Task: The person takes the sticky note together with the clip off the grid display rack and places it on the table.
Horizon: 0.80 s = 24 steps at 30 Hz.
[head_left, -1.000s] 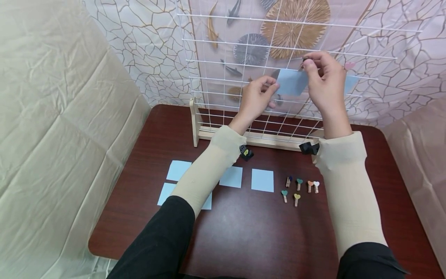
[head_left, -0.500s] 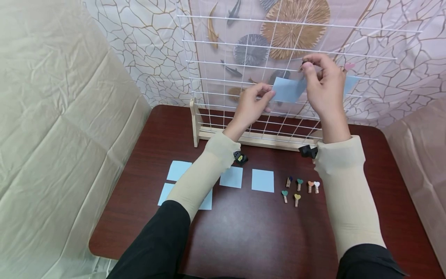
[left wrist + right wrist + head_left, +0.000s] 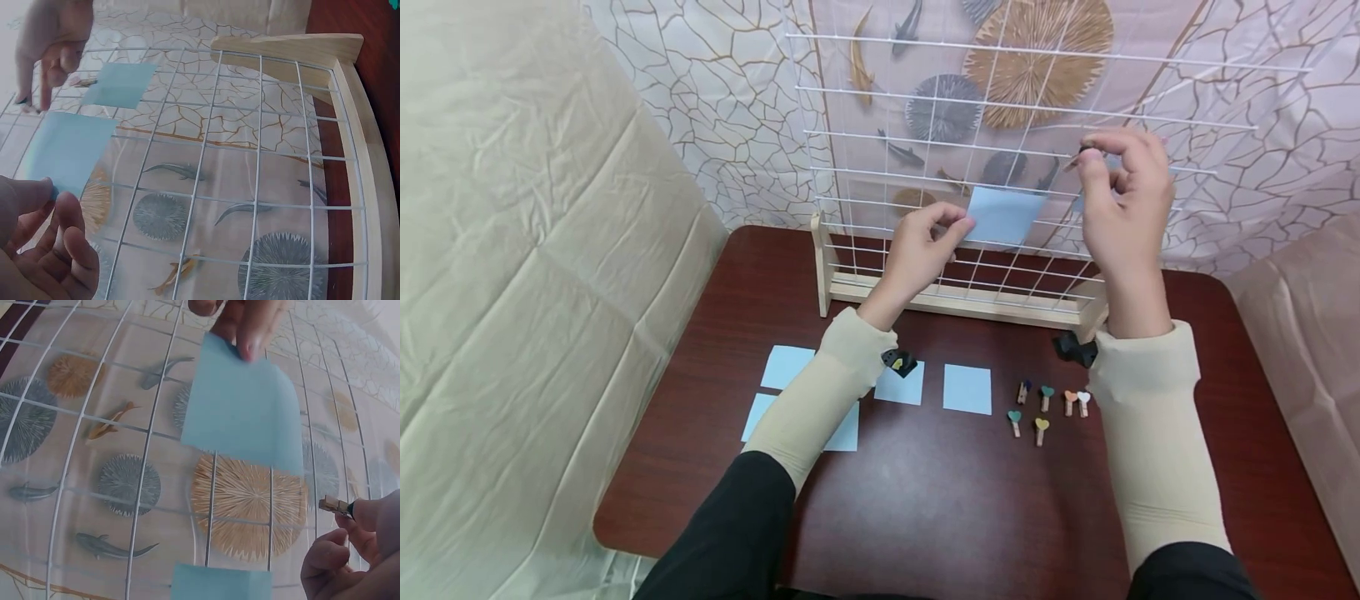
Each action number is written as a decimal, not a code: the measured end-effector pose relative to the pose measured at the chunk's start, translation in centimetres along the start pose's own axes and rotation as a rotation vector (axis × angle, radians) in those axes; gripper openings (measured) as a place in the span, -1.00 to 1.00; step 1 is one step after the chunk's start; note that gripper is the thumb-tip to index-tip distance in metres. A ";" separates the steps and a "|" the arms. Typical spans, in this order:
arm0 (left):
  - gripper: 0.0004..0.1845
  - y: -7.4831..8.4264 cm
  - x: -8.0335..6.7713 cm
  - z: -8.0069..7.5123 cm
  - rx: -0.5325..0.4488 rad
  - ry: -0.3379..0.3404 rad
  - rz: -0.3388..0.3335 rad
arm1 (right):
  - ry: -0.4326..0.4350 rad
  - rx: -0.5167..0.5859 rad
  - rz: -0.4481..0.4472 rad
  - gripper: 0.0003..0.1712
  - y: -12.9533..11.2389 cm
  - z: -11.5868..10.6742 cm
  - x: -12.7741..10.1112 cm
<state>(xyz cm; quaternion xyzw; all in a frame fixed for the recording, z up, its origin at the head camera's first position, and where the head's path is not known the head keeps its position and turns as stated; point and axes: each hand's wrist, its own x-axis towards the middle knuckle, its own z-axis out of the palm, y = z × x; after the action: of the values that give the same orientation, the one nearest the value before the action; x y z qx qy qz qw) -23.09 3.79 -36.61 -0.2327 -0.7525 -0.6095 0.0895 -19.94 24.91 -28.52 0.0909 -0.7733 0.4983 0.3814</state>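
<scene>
My left hand [image 3: 921,254] pinches a square of light blue paper [image 3: 1006,217] by its left edge, in front of the white wire grid rack [image 3: 256,150]. The thumb and a fingertip meet at the paper's edge in the left wrist view. My right hand [image 3: 1129,200], to the right of this paper and apart from it, holds a small wooden clothespin [image 3: 336,505] between thumb and finger. A second blue paper [image 3: 122,86] hangs on the grid behind the right hand, with a pink-topped clothespin [image 3: 83,82] at its edge.
Several blue paper squares [image 3: 967,389] lie on the dark brown table [image 3: 955,500], some partly under the left forearm. To their right lie several heart-topped clothespins [image 3: 1041,431]. The rack's wooden base [image 3: 955,306] stands at the table's back, before a patterned cloth [image 3: 700,100].
My left hand has drawn the paper down and to the left. My right hand, still holding its clothespin, has shifted right and slightly down, leaving a gap between it and the paper.
</scene>
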 end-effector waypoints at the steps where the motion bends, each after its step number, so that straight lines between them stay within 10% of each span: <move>1: -0.79 0.0 -0.2 -0.2 0.002 0.000 -0.004 | 0.002 0.006 -0.021 -0.79 -0.1 -0.2 -0.2; 24: -0.82 -2.0 -3.8 -2.4 0.043 -0.016 0.059 | 0.038 0.082 0.092 -0.76 2.2 -2.2 -4.1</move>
<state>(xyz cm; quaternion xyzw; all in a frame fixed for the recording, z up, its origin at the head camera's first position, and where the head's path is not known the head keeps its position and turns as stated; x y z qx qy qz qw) -21.05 0.29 -39.35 -0.2579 -0.7589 -0.5886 0.1061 -17.18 26.82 -32.36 0.0613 -0.7483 0.5481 0.3688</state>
